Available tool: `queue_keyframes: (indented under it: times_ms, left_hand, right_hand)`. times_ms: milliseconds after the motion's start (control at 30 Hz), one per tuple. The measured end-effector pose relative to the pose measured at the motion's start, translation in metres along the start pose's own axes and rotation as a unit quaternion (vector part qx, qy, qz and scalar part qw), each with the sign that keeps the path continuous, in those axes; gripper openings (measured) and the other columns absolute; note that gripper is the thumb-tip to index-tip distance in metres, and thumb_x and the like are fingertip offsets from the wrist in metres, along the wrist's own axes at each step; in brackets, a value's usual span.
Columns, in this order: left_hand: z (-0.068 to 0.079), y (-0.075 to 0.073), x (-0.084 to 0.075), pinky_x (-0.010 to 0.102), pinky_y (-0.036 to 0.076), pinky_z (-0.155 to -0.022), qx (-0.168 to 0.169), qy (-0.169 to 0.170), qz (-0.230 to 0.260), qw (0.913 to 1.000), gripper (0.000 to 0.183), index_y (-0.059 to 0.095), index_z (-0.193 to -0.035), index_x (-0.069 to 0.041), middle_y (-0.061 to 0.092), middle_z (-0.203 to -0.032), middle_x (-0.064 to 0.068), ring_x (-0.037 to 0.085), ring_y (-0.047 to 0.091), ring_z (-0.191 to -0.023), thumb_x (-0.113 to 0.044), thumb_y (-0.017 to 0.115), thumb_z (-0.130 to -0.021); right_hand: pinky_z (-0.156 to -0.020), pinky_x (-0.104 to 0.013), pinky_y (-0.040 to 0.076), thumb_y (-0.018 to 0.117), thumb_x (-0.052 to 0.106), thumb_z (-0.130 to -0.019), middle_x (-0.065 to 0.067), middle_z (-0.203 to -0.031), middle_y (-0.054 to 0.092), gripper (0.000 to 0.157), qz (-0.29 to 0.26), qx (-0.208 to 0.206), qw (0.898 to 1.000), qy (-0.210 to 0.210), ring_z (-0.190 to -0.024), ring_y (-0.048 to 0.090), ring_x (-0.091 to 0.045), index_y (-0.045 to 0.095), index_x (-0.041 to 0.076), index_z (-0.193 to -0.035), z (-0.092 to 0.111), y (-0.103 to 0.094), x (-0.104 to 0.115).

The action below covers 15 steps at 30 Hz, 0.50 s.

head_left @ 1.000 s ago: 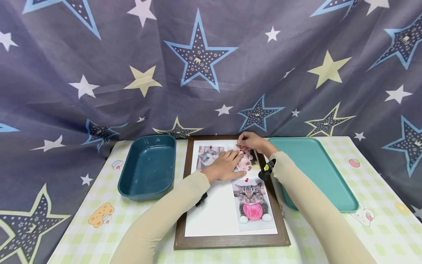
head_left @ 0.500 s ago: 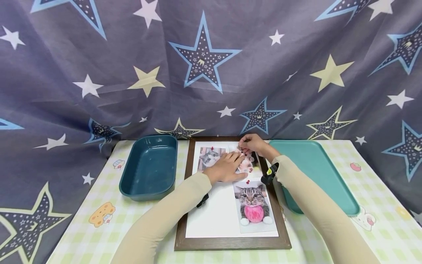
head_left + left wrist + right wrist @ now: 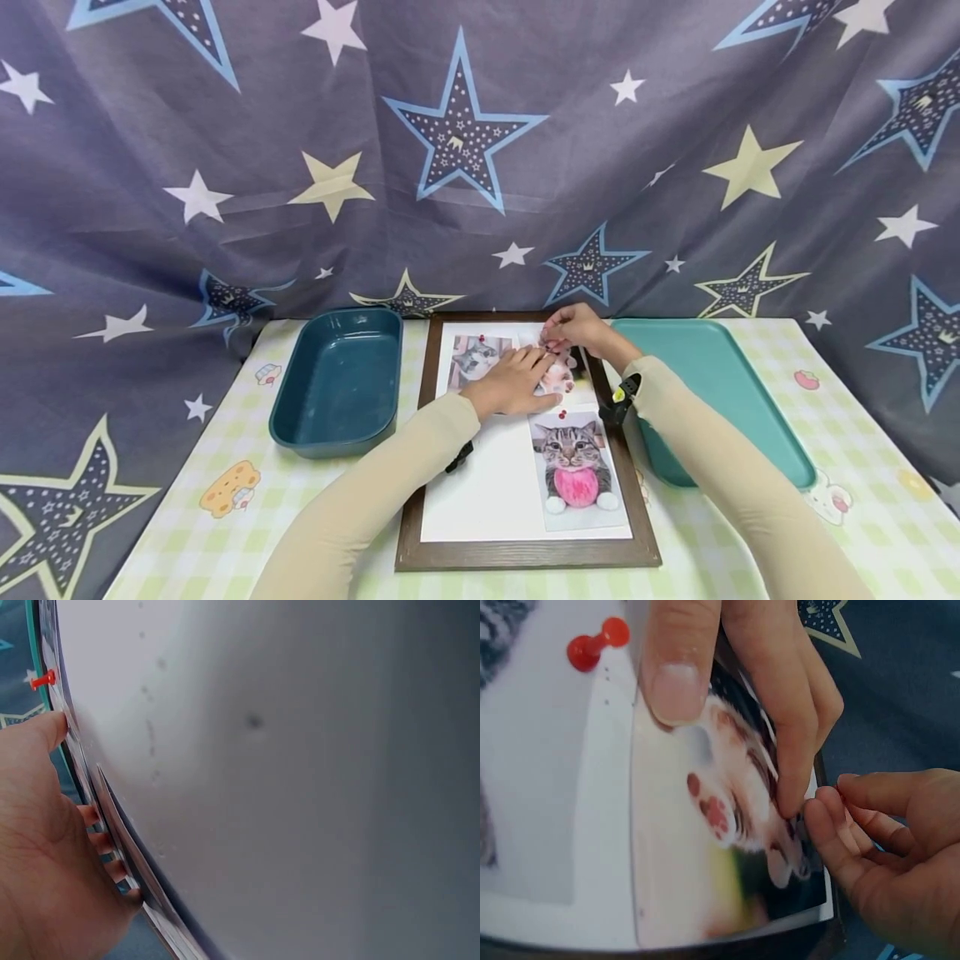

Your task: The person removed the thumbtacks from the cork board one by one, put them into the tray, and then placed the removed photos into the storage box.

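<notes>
My left hand (image 3: 513, 382) lies spread on the white pinboard (image 3: 480, 500), fingers pressing a cat-paw photo (image 3: 720, 802) at its upper right. In the right wrist view, the left thumb (image 3: 679, 686) rests on the photo's edge. My right hand (image 3: 900, 840) pinches a small red push pin (image 3: 843, 798) at the photo's top edge; fingertips hide most of it. A tabby cat photo (image 3: 573, 467) lies below, with another red push pin (image 3: 596, 645) at its top. Partly behind my left hand is a grey-and-white cat photo (image 3: 468, 360), also with a red pin (image 3: 482, 338).
A brown wooden frame (image 3: 525, 556) borders the pinboard. To its left stands a deep dark-teal bin (image 3: 337, 392); to its right lies a shallow green tray (image 3: 727, 392), partly under my right forearm. A star-patterned curtain (image 3: 645, 167) hangs behind the checked tablecloth (image 3: 172, 550).
The head view has shifted slightly. My left hand stays on the photo, and my right fingers keep pinching at its top edge with only slight movement.
</notes>
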<state>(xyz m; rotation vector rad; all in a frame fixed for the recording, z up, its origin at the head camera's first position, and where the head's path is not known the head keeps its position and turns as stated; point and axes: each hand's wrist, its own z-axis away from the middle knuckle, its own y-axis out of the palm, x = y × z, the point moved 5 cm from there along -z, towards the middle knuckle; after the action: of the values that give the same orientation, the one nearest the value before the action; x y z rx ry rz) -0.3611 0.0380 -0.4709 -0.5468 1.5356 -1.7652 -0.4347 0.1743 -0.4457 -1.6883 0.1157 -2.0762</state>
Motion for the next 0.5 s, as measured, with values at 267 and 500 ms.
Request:
queue_keyframes:
  times_ms: [267,500]
  left_hand:
    - [0.001,-0.003,0.0,0.051,0.015,-0.129,-0.017,0.007,0.004,0.9998,0.081,0.018,-0.165,-0.015,0.019,-0.17,0.01,0.031,0.015,-0.158,-0.063,0.038,-0.103]
    - [0.001,-0.002,0.001,0.051,0.019,-0.128,-0.031,0.013,0.0,0.9994,0.079,0.022,-0.164,-0.014,0.021,-0.169,0.011,0.03,0.019,-0.157,-0.062,0.04,-0.103]
  right_hand:
    - [-0.089,-0.047,0.061,0.066,-0.004,-0.094,-0.019,-0.093,0.072,0.02,0.016,-0.001,1.0,-0.014,-0.078,0.073,-0.023,0.063,-0.014,-0.111,0.012,-0.002,0.012]
    - [-0.093,-0.057,0.057,0.064,-0.008,-0.091,-0.017,-0.089,0.071,0.019,0.008,0.005,0.999,-0.044,-0.08,0.074,-0.028,0.063,-0.016,-0.108,0.025,-0.008,0.022]
